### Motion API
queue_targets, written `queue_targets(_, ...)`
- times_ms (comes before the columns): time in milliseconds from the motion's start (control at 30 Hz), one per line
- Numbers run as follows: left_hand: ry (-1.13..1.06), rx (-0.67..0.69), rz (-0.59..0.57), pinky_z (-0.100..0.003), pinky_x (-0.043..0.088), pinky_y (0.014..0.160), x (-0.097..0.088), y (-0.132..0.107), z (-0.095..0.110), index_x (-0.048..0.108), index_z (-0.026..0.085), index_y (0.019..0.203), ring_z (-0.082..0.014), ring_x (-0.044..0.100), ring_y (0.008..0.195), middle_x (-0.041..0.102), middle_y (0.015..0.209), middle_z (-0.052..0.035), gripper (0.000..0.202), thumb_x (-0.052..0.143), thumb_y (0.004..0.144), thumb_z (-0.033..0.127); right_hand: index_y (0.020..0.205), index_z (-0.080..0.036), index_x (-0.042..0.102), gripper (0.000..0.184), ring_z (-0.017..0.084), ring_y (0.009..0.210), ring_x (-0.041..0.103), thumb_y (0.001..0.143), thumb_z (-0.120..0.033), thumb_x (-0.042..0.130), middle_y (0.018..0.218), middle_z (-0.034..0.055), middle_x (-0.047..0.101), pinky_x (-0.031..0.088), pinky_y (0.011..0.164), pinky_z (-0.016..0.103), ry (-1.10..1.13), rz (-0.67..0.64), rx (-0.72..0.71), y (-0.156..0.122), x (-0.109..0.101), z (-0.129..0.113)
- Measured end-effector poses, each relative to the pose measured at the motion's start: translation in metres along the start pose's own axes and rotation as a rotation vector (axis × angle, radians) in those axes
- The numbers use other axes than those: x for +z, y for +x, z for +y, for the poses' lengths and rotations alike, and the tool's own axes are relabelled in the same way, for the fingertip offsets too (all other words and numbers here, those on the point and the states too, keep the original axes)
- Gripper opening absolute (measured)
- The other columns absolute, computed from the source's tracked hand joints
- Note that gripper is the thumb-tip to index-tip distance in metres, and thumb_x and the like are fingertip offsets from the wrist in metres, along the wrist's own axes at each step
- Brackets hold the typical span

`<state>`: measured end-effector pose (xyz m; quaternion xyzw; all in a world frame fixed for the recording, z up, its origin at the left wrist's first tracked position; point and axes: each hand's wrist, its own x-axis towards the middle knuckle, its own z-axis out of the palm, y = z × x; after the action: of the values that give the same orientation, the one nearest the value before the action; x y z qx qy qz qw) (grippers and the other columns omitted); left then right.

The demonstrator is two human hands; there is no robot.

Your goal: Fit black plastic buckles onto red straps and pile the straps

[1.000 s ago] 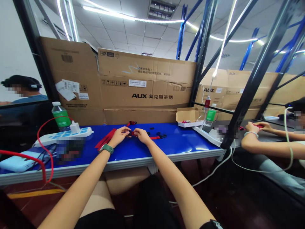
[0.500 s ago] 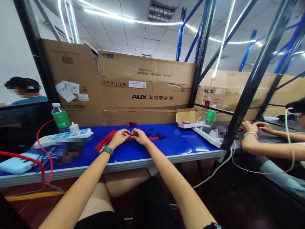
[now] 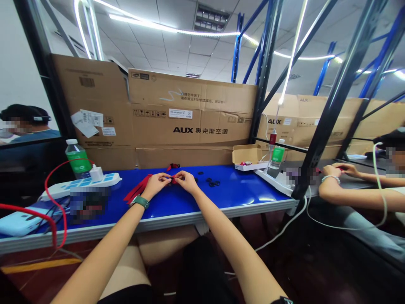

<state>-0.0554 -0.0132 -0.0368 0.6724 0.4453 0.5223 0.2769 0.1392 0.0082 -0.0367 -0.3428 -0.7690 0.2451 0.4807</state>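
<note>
Left hand [image 3: 154, 185] and right hand [image 3: 187, 181] stand nearly closed, fingertips pinching a red webbing strap [image 3: 136, 190] mid-tabletop, its right tail no longer showing beside the black plastic fittings [image 3: 212, 183].

Bare left forearm [image 3: 107, 247] and right forearm [image 3: 234, 249] of a seated worker at a bench, the left wrist wearing a smartwatch [image 3: 140, 202] on a green strap. A black band [image 3: 282, 300] with white markings shows at the bottom edge by the right arm. Black shorts [image 3: 202, 270] sit above bare thighs [image 3: 125, 272].
</note>
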Motion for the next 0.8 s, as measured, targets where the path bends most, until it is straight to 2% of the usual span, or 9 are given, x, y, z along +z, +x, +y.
queue_targets(67,-0.011,-0.012,-0.028,-0.034,0.059,0.069,0.001,-0.001,0.002,0.072,0.013,0.094,-0.0236,0.073,0.069,0.077,0.074,-0.009,0.046,0.081,0.065,0.049,0.088,-0.02,0.067,0.011,0.014,0.068,0.065,0.08,-0.027,0.07,0.075,-0.0015,0.07,0.049,0.07,0.024,0.007,0.021,0.025,0.0,0.0,0.001)
queue_targets(200,-0.03,-0.008,-0.041,-0.035,0.06,0.072,0.001,-0.001,0.003,0.073,0.013,0.094,-0.0246,0.074,0.074,0.078,0.081,-0.0109,0.048,0.083,0.063,0.049,0.082,-0.019,0.068,0.008,0.014,0.059,0.063,0.083,-0.027,0.067,0.07,-0.0008,0.069,0.049,0.063,0.024,-0.004,-0.025,0.057,0.0,0.0,0.001)
queue_targets(267,-0.032,-0.003,-0.03,-0.037,0.06,0.073,0.0,0.0,0.001,0.073,0.013,0.093,-0.0248,0.074,0.074,0.078,0.082,-0.011,0.048,0.083,0.063,0.049,0.084,-0.019,0.069,0.005,0.014,0.066,0.066,0.083,-0.019,0.064,0.075,-0.0003,0.071,0.051,0.068,0.024,-0.023,-0.035,0.022,0.0,0.001,0.001)
queue_targets(400,-0.04,0.019,-0.04,-0.039,0.06,0.075,0.001,0.002,-0.006,0.073,0.014,0.091,-0.0247,0.073,0.074,0.077,0.082,-0.0105,0.048,0.084,0.062,0.051,0.086,-0.02,0.067,0.014,0.015,0.078,0.069,0.079,-0.01,0.061,0.084,0.0002,0.073,0.052,0.077,0.024,-0.056,-0.028,-0.047,-0.001,0.004,0.002)
queue_targets(633,-0.021,0.097,-0.089,-0.04,0.059,0.079,0.0,0.003,-0.007,0.074,0.015,0.09,-0.0239,0.072,0.076,0.077,0.086,-0.0094,0.042,0.078,0.069,0.052,0.09,-0.022,0.057,0.018,0.015,0.069,0.068,0.075,-0.015,0.065,0.071,-0.0046,0.067,0.052,0.069,0.024,-0.001,-0.018,-0.007,-0.001,0.005,0.005)
queue_targets(800,-0.025,0.12,-0.074,-0.042,0.058,0.086,0.0,0.003,-0.006,0.072,0.016,0.089,-0.025,0.073,0.083,0.077,0.09,-0.0103,0.043,0.079,0.068,0.052,0.089,-0.023,0.054,0.019,0.015,0.067,0.068,0.074,-0.02,0.066,0.07,-0.0055,0.066,0.05,0.066,0.023,0.074,-0.019,-0.052,-0.001,0.006,0.008)
